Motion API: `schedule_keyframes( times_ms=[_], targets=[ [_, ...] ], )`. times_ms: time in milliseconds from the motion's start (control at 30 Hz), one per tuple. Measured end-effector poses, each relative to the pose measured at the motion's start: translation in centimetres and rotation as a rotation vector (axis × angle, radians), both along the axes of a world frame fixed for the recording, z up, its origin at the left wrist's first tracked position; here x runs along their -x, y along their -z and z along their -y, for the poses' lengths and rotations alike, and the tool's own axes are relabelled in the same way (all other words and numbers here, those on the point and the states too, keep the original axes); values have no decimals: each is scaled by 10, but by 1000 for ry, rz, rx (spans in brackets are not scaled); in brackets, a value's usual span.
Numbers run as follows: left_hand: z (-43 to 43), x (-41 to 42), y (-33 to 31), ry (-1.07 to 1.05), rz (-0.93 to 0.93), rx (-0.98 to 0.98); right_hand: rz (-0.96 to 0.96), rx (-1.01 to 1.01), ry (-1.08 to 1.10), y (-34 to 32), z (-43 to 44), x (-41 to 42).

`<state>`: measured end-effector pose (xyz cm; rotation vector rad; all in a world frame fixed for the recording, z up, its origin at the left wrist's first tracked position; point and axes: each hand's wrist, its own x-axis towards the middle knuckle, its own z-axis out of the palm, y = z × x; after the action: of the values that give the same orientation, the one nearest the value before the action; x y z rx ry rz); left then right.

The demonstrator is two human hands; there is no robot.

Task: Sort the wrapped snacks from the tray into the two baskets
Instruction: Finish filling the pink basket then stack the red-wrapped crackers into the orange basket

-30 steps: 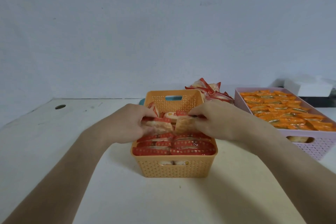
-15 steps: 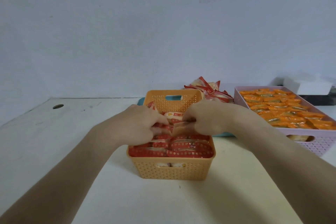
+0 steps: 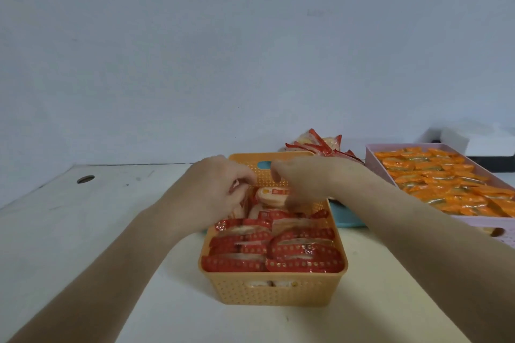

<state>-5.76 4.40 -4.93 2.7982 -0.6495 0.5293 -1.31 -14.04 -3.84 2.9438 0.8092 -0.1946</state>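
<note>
Curled round a red-wrapped snack (image 3: 240,205), the left hand (image 3: 220,192) tucks it in at the far end of the orange basket (image 3: 276,289). The right hand (image 3: 306,184) touches packets beside it, and I cannot tell whether it grips one. Both hands have moved back from the middle rows, so the basket looks nearly full. More snacks wait on the teal tray (image 3: 345,218), which sits on a white table (image 3: 83,217) against a bare wall (image 3: 250,50).

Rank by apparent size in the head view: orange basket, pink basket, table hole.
Largest: orange basket, though nearest the camera.
Next: pink basket, farther and cropped by the frame, so unsure.
Smallest: table hole.
</note>
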Motion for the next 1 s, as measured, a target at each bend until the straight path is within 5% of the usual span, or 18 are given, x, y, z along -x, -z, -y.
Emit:
schedule_keyframes(
  times_ms=[333, 700, 867, 1000],
  targets=[
    [32, -50, 5, 24, -403, -746, -76, 248, -52, 30, -22, -37],
    [45, -62, 26, -1, -246, -1091, 4, 141, -77, 36, -22, -44],
    [37, -64, 31, 15, -187, -997, 95, 135, -51, 21, -11, -41],
    [29, -63, 32, 13, -210, -846, 214, -180, 0, 19, 1, -43]
  ],
)
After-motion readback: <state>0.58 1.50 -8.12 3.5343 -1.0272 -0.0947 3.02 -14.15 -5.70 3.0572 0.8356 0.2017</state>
